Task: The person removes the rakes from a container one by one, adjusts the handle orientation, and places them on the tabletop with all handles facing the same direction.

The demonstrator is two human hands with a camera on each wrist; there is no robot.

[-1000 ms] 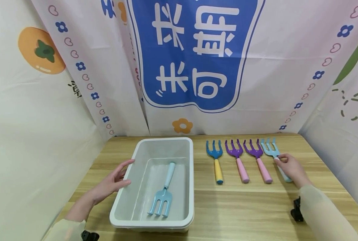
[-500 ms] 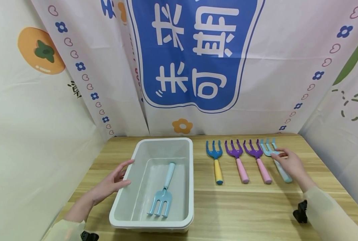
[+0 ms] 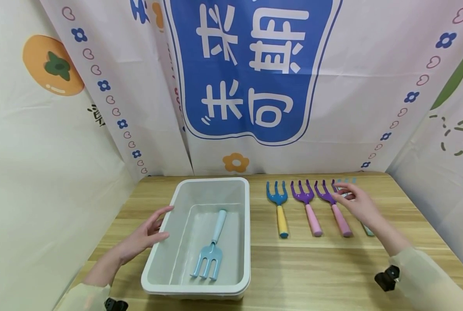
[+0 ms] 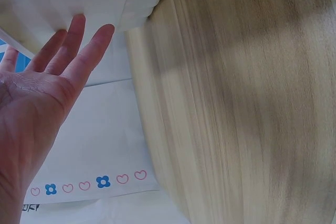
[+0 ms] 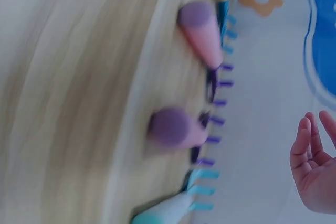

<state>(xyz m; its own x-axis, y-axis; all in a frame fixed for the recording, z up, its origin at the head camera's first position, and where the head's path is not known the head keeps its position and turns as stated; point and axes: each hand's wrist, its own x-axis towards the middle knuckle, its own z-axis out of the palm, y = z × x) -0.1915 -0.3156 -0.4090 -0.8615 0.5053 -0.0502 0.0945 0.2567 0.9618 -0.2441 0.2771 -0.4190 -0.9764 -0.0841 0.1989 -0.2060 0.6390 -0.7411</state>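
Note:
My left hand (image 3: 145, 237) rests with relaxed fingers against the left side of a pale grey bin (image 3: 196, 288); in the left wrist view its fingertips (image 4: 107, 30) lie by the bin's outer wall. Inside the bin lies a light blue hand fork (image 3: 212, 254), tines toward me. My right hand (image 3: 357, 205), fingers loosely bent and holding nothing, hovers over the row's right end. It partly covers another light blue hand fork (image 3: 368, 230) and the tines of a purple hand fork with a pink handle (image 3: 342, 221).
Left of these lie a second purple hand fork (image 3: 314, 221) and a blue one with a yellow handle (image 3: 281, 219). All lie on a wooden table (image 3: 309, 276), tines toward the printed cloth (image 3: 332, 147) that hangs behind. Cloth also hangs at both sides.
My right hand has let go of the rightmost light blue fork, lifted, and moved left toward the purple fork beside it. My left hand and the bin have stayed put.

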